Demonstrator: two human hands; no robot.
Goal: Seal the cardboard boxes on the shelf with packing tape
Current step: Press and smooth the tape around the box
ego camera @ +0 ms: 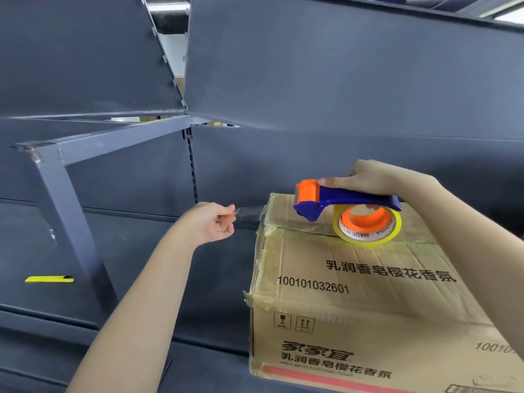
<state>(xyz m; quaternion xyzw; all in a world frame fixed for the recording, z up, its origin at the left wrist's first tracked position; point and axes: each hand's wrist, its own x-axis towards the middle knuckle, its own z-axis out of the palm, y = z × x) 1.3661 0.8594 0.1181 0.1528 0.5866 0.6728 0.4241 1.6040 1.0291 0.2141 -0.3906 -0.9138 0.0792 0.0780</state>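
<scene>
We have the brown corrugated cardboard box [368,293] with black printed characters standing on the dark grey metal shelf [141,279], toward its right side, its far edge close to the shelf's back panel. Its top is creased and already carries glossy old tape, so we judge the board fairly soft and the surface slick; pressing down firmly along the seam should help the new tape bite.

A strip of clear packing tape [249,214] sticks out from the box's far left top corner, thin, limp and sticky, likely to fold on itself. Our left hand [215,222] pinches its free end between thumb and fingers, closed tight, just beyond the corner.

Our right hand [377,180] is wrapped around the blue plastic tape dispenser with orange roller [334,199], whose yellow-edged roll rests on the box top near the far edge.

A yellow utility knife [49,278] lies well apart, toward the shelf's left.
</scene>
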